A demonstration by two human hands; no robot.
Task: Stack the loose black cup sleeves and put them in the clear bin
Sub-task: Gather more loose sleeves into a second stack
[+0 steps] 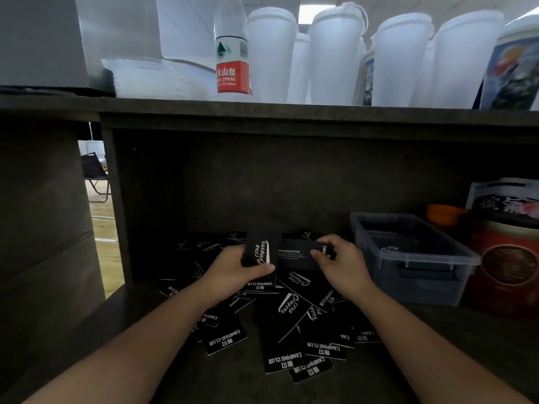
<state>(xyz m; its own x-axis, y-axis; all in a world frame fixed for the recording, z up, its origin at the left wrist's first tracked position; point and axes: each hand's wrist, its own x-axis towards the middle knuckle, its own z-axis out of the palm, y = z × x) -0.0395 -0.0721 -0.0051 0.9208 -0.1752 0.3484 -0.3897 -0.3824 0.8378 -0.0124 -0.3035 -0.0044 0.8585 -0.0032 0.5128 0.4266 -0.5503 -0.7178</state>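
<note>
Your left hand (233, 265) is gripping a flat black cardboard cup sleeve with white script lettering (261, 243), thumb curled across its lower front face. That sleeve is standing nearly upright, its long axis running from 6 toward 12 o'clock and tipped slightly toward 1. Your right hand (339, 262) is pinching a second black sleeve printed with small white text (300, 253); this one is lying sideways, its long axis running from 9 to 3 o'clock, and its left end is tucking behind the upright sleeve. You are holding both above a loose heap of flat black sleeves marked CAMPING CLUB (280, 316), which is spreading over the dark wooden surface (437, 339) with the pieces pointing every which way and overlapping one another.

The clear plastic bin with clip handles (420, 272) is sitting at 3 o'clock from your hands, just beside the heap, its long axis running away from you; a black sleeve is lying flat inside on its floor. At 3 o'clock beyond the bin, a red printed container (507, 266) is standing. At 12 o'clock, on the shelf above, a clear water bottle with a red label (232, 53) is standing beside tall white plastic cups (335, 59).
</note>
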